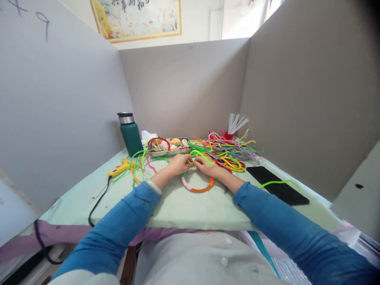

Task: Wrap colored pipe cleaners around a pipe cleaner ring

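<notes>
A ring [202, 190] wrapped in orange, pink and green fuzzy sections hangs or lies just below my hands, over the pale green table. My left hand [180, 164] pinches the ring's upper part with thumb and fingertips. Close beside it, fingertips almost touching, my right hand [205, 165] is closed on the same part, where a bright yellow-green pipe cleaner [199, 153] curls up above the fingers. The exact spot gripped is partly hidden by the fingers.
Behind my hands are a metal tray [178, 151] of shells and a tangled pile of pipe cleaners [230, 146]. At left stand a green bottle [130, 136] and a yellow glue gun [120, 168] with a black cord. A black phone [276, 185] lies right. Grey panels surround the table.
</notes>
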Motion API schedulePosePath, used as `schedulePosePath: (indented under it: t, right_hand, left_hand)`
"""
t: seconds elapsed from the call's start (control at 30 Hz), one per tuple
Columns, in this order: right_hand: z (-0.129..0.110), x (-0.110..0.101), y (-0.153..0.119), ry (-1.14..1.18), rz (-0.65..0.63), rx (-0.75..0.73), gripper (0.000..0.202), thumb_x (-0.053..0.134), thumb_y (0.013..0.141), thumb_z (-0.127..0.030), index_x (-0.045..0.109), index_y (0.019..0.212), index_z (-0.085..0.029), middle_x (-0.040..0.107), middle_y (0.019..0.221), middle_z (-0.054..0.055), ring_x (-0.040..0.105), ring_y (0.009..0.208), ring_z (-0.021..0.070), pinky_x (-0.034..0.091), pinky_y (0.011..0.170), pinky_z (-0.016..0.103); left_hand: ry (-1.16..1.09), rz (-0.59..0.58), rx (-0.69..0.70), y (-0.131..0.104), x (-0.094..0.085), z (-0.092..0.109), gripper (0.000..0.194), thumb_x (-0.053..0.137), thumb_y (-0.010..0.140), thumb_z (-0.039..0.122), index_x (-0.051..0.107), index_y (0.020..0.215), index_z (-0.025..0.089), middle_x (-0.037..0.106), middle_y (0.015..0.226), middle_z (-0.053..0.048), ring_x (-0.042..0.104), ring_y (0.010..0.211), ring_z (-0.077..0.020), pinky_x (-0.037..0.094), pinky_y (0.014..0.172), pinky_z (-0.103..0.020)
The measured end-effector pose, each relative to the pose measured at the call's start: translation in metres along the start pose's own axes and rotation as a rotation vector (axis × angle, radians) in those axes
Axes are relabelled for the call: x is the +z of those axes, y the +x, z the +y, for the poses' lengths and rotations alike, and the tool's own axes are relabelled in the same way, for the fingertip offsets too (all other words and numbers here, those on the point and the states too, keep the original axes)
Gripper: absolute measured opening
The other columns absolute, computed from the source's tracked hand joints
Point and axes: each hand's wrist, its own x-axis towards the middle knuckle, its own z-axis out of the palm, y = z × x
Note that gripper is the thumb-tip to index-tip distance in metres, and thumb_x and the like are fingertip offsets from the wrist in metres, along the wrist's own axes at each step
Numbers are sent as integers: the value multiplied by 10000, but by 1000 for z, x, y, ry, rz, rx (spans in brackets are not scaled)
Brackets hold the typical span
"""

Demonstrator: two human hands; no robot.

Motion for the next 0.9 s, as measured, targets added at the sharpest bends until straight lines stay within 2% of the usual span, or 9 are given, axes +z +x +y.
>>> schedulePosePath:
  t: [0.1, 0.33, 0.5, 0.77, 0.9]
  right_hand:
    - [1, 0, 1, 40, 11, -3, 281, 406, 821, -257, 588, 632, -154, 549, 585, 0, 449, 579, 105, 305, 576, 227]
    - [0, -1, -1, 62, 49, 12, 289, 411, 819, -282, 572, 608, -166, 551, 592, -1, 455, 583, 107, 284, 540, 221]
    - [0, -2, 1, 82, 57, -14, 307, 413, 810, -261, 544, 553, -155, 528, 529, -10, 444, 527, 94, 281, 525, 214]
    - [2, 0, 3, 105, 70, -23, 316, 389, 817, -269, 564, 582, -150, 536, 543, -5, 455, 548, 100, 303, 564, 218]
    - [2, 1, 2, 130, 56, 26, 299, 382, 822, -300, 563, 635, -154, 530, 578, -14, 451, 567, 98, 302, 551, 209]
  left_hand:
    - [-12, 40, 4, 1, 1, -2, 243, 541, 732, 302, 594, 904, 138, 634, 708, -38, 537, 599, -132, 375, 552, -215]
    - [-28, 43, 28, 2, 3, -6, 199, 532, 738, 324, 597, 779, 140, 625, 694, -29, 528, 588, -119, 370, 541, -205]
    - [-41, 69, 12, 3, 3, -7, 229, 541, 732, 339, 590, 834, 140, 630, 689, -29, 532, 576, -122, 377, 536, -212]
    - [-50, 110, 23, 4, 2, -4, 184, 547, 727, 290, 588, 830, 142, 633, 685, -22, 543, 582, -119, 380, 535, -207]
    - [-53, 131, 43, 5, 2, -4, 180, 558, 725, 302, 595, 800, 143, 639, 694, -24, 552, 605, -122, 389, 552, -207]
